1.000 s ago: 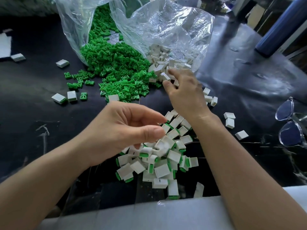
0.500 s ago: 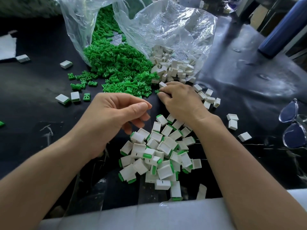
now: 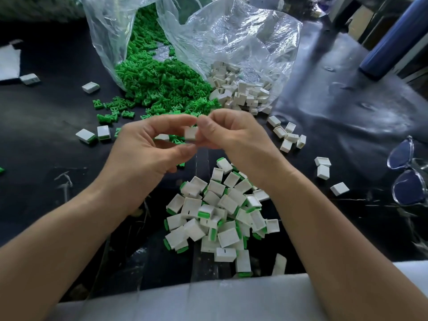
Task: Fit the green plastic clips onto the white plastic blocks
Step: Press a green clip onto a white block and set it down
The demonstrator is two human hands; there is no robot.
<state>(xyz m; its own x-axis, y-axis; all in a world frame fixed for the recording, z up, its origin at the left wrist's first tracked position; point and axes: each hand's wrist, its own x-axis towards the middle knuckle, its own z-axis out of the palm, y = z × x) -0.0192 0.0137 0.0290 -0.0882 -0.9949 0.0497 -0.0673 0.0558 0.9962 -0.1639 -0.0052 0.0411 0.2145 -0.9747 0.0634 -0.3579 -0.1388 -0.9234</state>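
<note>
Head view: the grip of the right hand (image 3: 231, 135) pinches a white block (image 3: 191, 133) above the surface (image 3: 324, 126), the left hand (image 3: 143, 151) curled just beside it; whether its grip holds one of the clips (image 3: 162, 84) I cannot tell. Pushed in tilted, a clip could jam or spring away, and a slipped block would fall unfitted into the finished pile (image 3: 222, 216) nearby.

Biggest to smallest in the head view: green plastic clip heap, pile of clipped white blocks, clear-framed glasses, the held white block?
Green plastic clip heap and pile of clipped white blocks: look alike; the pile lies nearer.
Clear-framed glasses.
Held white plastic block.
</note>
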